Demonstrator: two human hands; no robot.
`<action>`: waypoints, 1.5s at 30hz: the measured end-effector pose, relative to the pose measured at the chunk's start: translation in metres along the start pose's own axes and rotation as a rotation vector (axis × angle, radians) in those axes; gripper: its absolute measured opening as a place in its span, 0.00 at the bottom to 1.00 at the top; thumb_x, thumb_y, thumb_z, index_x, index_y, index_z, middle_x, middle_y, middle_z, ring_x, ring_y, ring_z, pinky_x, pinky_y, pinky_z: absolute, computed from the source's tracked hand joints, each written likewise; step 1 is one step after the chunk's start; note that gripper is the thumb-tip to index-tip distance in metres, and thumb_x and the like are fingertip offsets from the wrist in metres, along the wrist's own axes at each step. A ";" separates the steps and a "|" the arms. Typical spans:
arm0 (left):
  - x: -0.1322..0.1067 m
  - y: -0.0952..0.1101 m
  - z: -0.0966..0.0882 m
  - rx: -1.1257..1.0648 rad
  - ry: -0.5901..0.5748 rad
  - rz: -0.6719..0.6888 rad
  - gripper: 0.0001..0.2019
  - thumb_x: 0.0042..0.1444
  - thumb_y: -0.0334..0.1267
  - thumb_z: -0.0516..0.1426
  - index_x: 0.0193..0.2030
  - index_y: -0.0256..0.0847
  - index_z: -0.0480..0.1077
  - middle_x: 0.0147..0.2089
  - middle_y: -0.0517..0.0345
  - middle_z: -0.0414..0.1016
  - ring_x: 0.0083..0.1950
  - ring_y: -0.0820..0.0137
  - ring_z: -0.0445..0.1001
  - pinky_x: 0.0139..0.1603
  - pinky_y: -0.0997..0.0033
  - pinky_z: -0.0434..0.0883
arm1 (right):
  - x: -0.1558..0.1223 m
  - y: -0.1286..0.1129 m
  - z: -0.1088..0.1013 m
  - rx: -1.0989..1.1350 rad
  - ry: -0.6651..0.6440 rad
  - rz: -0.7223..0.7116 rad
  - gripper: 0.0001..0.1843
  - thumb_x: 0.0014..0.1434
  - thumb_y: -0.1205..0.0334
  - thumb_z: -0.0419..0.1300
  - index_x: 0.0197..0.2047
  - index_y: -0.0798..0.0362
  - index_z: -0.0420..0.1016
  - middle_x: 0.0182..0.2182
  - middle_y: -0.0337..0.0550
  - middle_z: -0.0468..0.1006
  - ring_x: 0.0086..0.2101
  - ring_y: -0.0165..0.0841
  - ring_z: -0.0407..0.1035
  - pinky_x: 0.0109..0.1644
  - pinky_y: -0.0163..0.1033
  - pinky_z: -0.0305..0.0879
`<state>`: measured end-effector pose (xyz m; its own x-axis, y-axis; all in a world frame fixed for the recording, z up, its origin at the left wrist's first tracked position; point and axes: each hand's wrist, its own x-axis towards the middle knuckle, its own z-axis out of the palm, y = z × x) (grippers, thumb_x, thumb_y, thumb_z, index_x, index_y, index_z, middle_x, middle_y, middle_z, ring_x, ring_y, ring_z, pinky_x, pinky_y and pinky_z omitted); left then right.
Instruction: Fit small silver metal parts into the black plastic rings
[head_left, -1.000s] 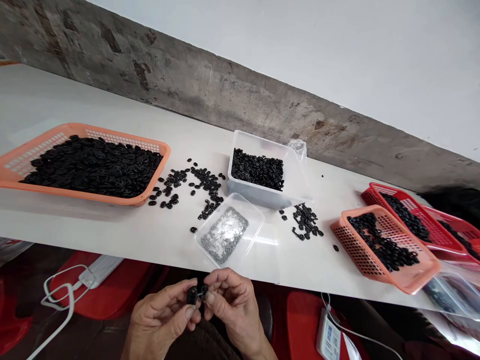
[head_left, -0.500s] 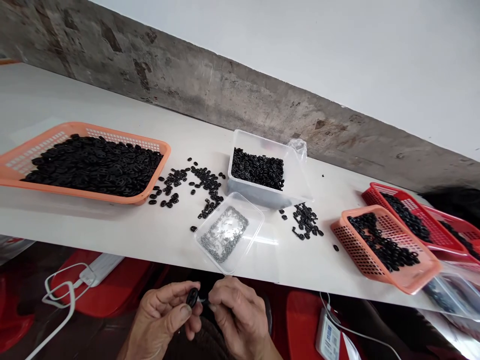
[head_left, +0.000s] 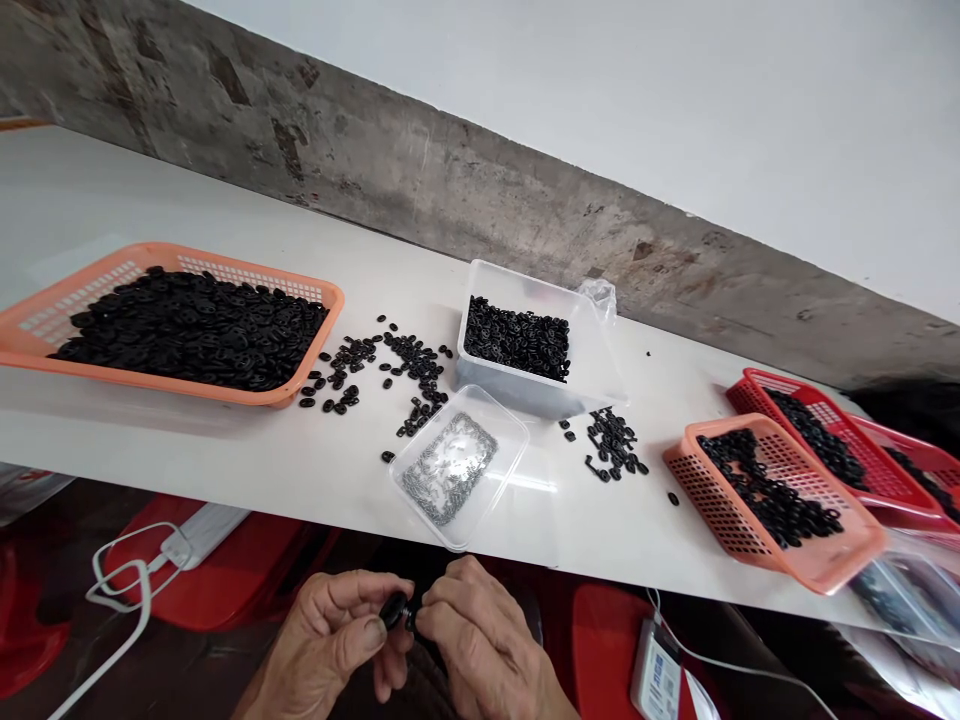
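Between its thumb and fingers, my left hand (head_left: pixel 337 635) pinches an oval black plastic piece (head_left: pixel 392 609). A small metal spring (head_left: pixel 407 612) sticks out of that piece toward the right. My right hand (head_left: pixel 480 640) is closed around a small dark part at the spring's other end, mostly hidden by the fingers. Both hands are close together in front of the table edge. Just beyond them lies a shallow clear tray (head_left: pixel 480 520) holding many small springs (head_left: pixel 450 468).
On the white table (head_left: pixel 247 460) stand a large orange basket (head_left: pixel 315 350) of black oval pieces and a clear bin (head_left: pixel 510 385) of small black parts. Loose black pieces (head_left: pixel 416 365) lie between them. Orange (head_left: pixel 847 560) and red baskets (head_left: pixel 892 480) stand right. Red stools (head_left: pixel 202 590) are below.
My hands have come closer together, and the gap along the spring between the black piece and the right fingers is shorter. The left hand has shifted slightly right.
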<state>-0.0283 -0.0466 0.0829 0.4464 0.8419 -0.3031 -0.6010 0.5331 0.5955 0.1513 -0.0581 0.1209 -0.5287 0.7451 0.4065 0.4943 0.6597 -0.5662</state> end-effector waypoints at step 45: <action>-0.011 -0.003 0.005 0.557 0.289 0.476 0.19 0.43 0.26 0.63 0.39 0.56 0.81 0.22 0.63 0.78 0.18 0.72 0.74 0.19 0.79 0.73 | 0.021 -0.007 0.027 1.111 0.274 0.776 0.10 0.53 0.60 0.67 0.31 0.57 0.73 0.16 0.34 0.69 0.17 0.21 0.62 0.24 0.27 0.60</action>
<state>-0.0280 -0.0574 0.0886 -0.0110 0.9983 -0.0580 -0.2293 0.0539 0.9719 0.1180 -0.0495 0.1138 -0.1589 0.9627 -0.2189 -0.2762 -0.2562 -0.9263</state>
